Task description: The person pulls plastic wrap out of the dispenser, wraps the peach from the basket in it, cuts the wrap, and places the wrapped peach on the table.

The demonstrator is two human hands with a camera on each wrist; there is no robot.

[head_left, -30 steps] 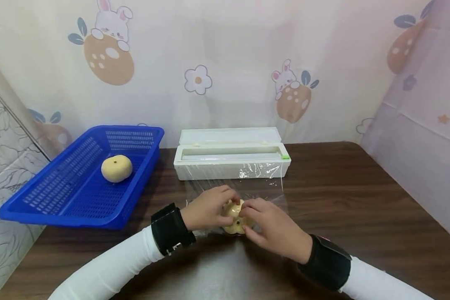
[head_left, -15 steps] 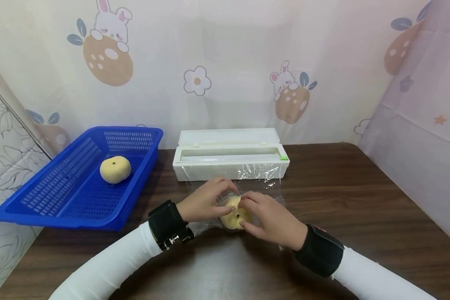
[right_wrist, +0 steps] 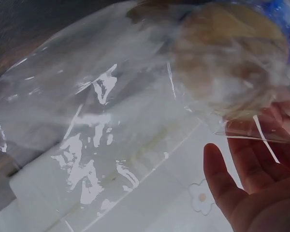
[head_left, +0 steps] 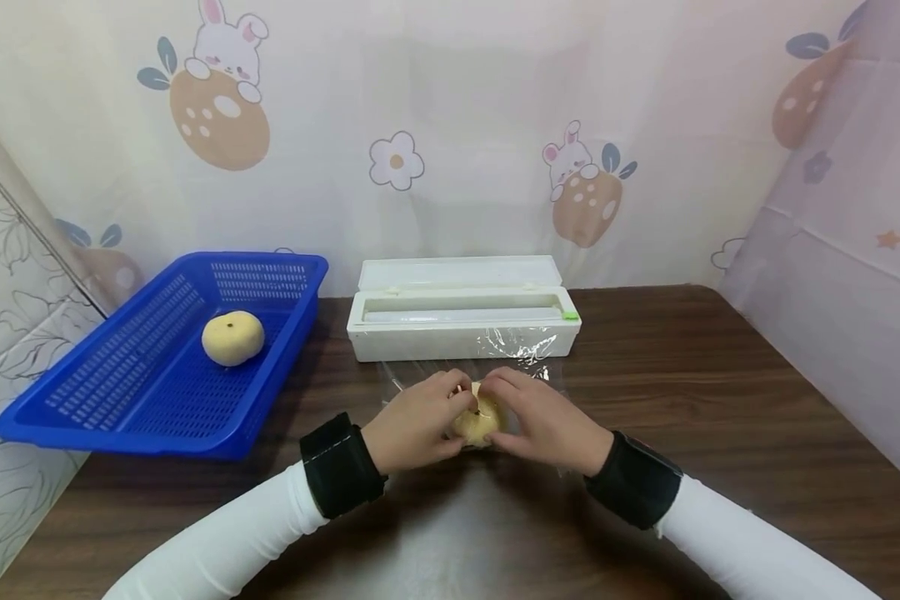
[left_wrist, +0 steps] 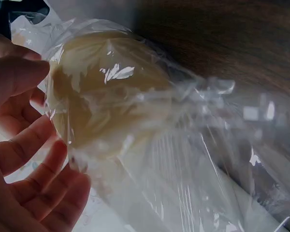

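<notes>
A pale yellow round fruit [head_left: 475, 423] sits between both hands just above the dark wooden table [head_left: 720, 400], with clear cling film [head_left: 525, 350] drawn over it. My left hand [head_left: 420, 417] grips its left side and my right hand [head_left: 536, 417] grips its right side, fingertips pinching film on top. In the left wrist view the film-covered fruit [left_wrist: 111, 92] lies against my fingers [left_wrist: 24, 150]. The right wrist view shows the fruit [right_wrist: 227, 58] behind wrinkled film [right_wrist: 101, 125], above my right hand [right_wrist: 246, 193].
A white cling film dispenser box [head_left: 461, 321] stands open behind the hands, with film trailing from it. A blue plastic basket [head_left: 120, 392] at the left holds another yellow fruit [head_left: 232, 337]. Patterned curtains close off the back and both sides.
Both hands have closed tighter round the fruit and now cover more of it. The film has been gathered in over it, and less loose sheet lies on the table.
</notes>
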